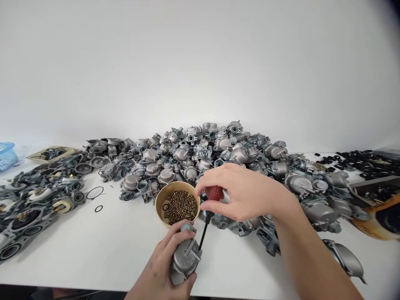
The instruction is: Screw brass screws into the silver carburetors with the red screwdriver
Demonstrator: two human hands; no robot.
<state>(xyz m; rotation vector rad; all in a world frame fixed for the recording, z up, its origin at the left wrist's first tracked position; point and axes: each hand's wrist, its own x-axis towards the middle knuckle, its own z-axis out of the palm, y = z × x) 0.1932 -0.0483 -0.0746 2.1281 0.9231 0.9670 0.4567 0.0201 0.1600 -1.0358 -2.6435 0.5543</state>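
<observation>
My left hand [165, 266] is wrapped round a grey metal carburetor [185, 258] near the table's front edge, its rounded bowl facing up. In my right hand [237, 191] is a screwdriver [215, 193] with a red handle and a dark shaft. The shaft slants down and its tip meets the right side of the carburetor's bowl; any screw under the tip is too small to make out. Just beyond the carburetor stands a round tan bowl [160, 205] holding many small brass-coloured screws [181, 206].
A large heap of carburetors [181, 154] spreads along the wall. Opened carburetor bodies [34, 208] with white floats lie at left, near rubber rings [94, 192] and a blue basket [8, 156]. Black parts [365, 163] and a yellow-brown container [371, 227] are at right.
</observation>
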